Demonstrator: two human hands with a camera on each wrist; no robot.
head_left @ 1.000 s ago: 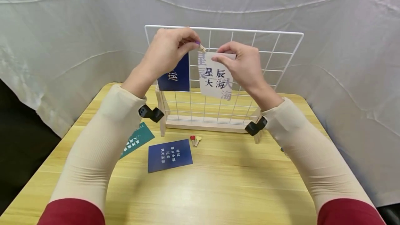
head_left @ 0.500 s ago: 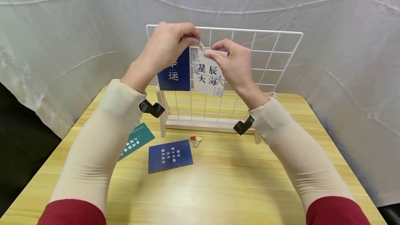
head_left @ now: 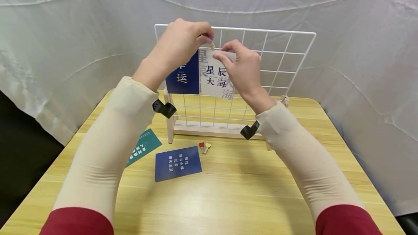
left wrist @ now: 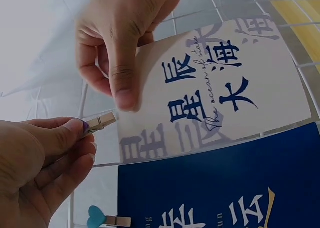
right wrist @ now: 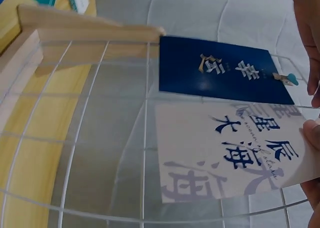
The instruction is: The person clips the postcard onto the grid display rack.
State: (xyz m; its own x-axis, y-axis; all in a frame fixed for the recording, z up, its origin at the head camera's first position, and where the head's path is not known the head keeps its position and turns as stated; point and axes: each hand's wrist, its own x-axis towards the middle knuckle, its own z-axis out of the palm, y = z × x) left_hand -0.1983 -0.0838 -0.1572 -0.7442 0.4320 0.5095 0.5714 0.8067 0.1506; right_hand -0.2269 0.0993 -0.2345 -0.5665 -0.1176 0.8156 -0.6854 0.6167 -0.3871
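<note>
Two heart pegs [head_left: 204, 146], blue card [head_left: 177, 163] on table [head_left: 248, 191].

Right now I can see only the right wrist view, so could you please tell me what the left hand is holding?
Observer: The left hand pinches a small wooden peg with a purple tip, just beside the top corner of the white card. The peg does not grip the card yet.
Operator: Thank you. Are there any spare pegs nearby?
Observer: Yes, two heart-topped pegs lie on the table, just in front of the grid's wooden base.
</note>
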